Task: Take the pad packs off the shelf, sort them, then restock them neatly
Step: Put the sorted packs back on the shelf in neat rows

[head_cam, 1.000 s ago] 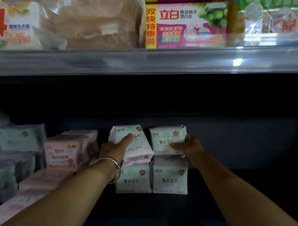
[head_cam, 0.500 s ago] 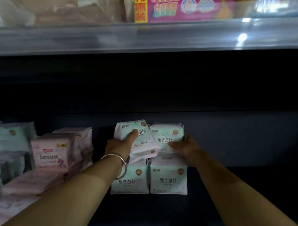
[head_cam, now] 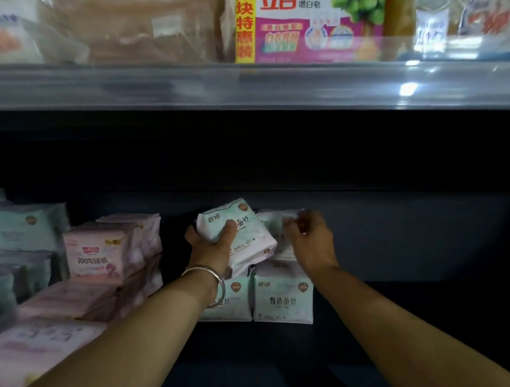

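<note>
On the dark lower shelf [head_cam: 388, 330] stand two pale green pad packs side by side, one at the right [head_cam: 284, 300] and one half hidden by my left wrist [head_cam: 231, 303]. My left hand [head_cam: 213, 247] grips a tilted green and pink pad pack [head_cam: 240, 230] lifted above them. A second upper pack [head_cam: 276, 223] rests behind, mostly covered by my right hand [head_cam: 310, 242], whose fingers curl over its top edge. Whether that hand grips the pack is blurred.
Pink pad packs [head_cam: 99, 251] are stacked at the left, with pale green ones [head_cam: 18, 229] beyond them and more pink packs [head_cam: 30, 350] in front. The upper shelf [head_cam: 252, 85] holds soap packages [head_cam: 299, 25]. Dark shelf floor lies to the right.
My left hand has lifted and tilted its pack further off the stack. My right hand has moved up over the top of the neighbouring upper pack.
</note>
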A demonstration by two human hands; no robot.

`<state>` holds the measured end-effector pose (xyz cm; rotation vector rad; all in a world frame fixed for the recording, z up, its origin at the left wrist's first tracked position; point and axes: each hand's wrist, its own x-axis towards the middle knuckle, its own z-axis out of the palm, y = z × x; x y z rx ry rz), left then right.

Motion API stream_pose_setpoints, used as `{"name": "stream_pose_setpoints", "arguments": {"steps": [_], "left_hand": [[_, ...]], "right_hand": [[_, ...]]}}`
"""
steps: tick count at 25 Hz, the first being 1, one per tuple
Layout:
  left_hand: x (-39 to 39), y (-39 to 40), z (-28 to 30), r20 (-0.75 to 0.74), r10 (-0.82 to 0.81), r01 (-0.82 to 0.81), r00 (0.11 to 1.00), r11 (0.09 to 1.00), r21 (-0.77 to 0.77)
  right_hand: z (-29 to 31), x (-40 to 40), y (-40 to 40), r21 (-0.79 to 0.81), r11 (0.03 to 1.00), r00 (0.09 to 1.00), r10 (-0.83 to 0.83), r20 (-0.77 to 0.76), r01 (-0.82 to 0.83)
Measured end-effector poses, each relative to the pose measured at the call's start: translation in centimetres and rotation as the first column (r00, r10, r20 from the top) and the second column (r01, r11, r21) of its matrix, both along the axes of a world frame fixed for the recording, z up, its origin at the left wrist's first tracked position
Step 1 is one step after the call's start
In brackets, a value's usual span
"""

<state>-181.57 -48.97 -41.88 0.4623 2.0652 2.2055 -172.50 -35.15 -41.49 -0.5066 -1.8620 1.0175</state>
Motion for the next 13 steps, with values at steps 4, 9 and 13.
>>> {"name": "stream_pose_setpoints", "arguments": {"steps": [4, 9, 13], "left_hand": [[1.2, -1.1, -0.2, 0.048, -0.117, 0.102, 0.992, 0.964, 0.246], [1.7, -4.1, 0.2, 0.085, -0.329, 0.289, 0.940, 0.906, 0.310], [1.5, -6.4, 0.7, 0.092, -0.330, 0.310, 0.939, 0.933, 0.182]], "right_hand": [[-0.3, 0.7, -4.1, -0.506, 0.780, 0.877, 0.472, 0.092, -0.367], [-0.2, 0.6, -5.3, -0.477, 0.683, 0.821, 0.545, -0.171, -0.553], [-0.3, 0.8, -5.5, -0.214, 0.861, 0.886, 0.439, -0.145, -0.462]]}}
